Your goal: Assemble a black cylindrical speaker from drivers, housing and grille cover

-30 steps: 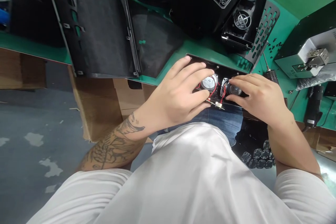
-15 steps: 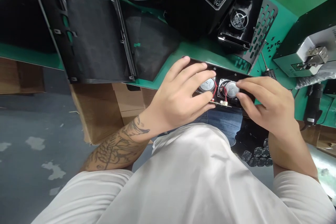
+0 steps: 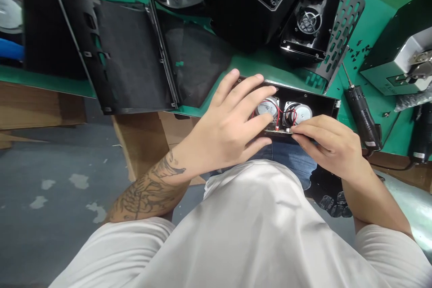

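Spanning one end of the black housing in head view, L hand is wide, fingers fanned, thumb at the near edge; can't tell how hard it presses. R hand is narrow, thumb + index almost together at the near edge of same housing, right by the circuit board; can't tell if a wire or plug is caught btwn the tips.

Just beyond R fingertips: a silver-backed round unit w/ red wires. Its twin, the second round unit, sits btwn the hands, next to L index tip.

To R of R hand, power screwdriver lies on green bench, apart from the grip. Farther past both hands: big black case, slotted panel & small black bits. Off L of L hand: flat black panel, approx. upper L.
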A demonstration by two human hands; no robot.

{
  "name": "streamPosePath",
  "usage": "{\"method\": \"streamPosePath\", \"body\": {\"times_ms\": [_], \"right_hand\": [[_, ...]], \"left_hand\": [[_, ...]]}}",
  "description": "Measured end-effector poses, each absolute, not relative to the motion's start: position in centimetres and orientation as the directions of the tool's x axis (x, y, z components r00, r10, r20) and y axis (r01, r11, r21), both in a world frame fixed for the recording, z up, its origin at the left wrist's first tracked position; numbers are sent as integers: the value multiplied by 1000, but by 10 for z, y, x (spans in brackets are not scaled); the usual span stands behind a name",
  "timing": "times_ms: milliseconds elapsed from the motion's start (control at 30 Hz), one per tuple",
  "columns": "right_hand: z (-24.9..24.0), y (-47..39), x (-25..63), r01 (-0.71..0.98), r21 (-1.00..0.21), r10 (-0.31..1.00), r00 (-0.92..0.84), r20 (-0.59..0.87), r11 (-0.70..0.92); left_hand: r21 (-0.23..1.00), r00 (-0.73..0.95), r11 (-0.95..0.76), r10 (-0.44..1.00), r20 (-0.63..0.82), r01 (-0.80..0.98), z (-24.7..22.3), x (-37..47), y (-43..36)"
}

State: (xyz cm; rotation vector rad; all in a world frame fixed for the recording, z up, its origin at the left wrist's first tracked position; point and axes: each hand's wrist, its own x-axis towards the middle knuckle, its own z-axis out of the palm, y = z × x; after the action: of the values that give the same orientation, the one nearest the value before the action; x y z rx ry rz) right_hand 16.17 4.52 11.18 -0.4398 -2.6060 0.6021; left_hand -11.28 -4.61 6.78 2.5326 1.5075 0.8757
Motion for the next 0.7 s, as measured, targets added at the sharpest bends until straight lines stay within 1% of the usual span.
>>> {"method": "streamPosePath", "body": {"times_ms": [67, 133, 200, 300, 400, 467, 533, 600, 633, 700], "right_hand": [[110, 46, 161, 200, -469, 381, -863, 331, 860], [110, 46, 161, 192, -458, 365, -871, 328, 868], [110, 46, 161, 184, -454, 354, -876, 326, 872], [112, 46, 162, 188, -448, 351, -882, 316, 874], [115, 48, 163, 185, -453, 343, -891, 297, 872], [116, 50, 163, 176, -469, 335, -899, 281, 866], [116, 52, 162, 171, -483, 328, -908, 261, 859], [117, 54, 161, 170, -490, 323, -914, 245, 855], [118, 54, 160, 173, -492, 323, -916, 237, 853], [119, 55, 160, 185, -492, 326, -920, 219, 851]], "left_hand": [[358, 348, -509, 835, 426, 783, 69, -120, -49], [414, 305, -480, 854, 422, 773, 68, -127, -51], [478, 266, -435, 885, 382, 763, 66, -130, -53], [508, 280, -421, 901, 332, 751, 63, -133, -53], [500, 338, -448, 893, 298, 741, 63, -135, -51], [472, 372, -473, 880, 296, 744, 62, -134, -49], [407, 394, -517, 849, 352, 753, 61, -133, -47], [338, 397, -560, 804, 444, 756, 59, -130, -45], [322, 393, -573, 786, 478, 754, 58, -128, -44], [327, 388, -585, 773, 502, 742, 56, -127, -43]]}}
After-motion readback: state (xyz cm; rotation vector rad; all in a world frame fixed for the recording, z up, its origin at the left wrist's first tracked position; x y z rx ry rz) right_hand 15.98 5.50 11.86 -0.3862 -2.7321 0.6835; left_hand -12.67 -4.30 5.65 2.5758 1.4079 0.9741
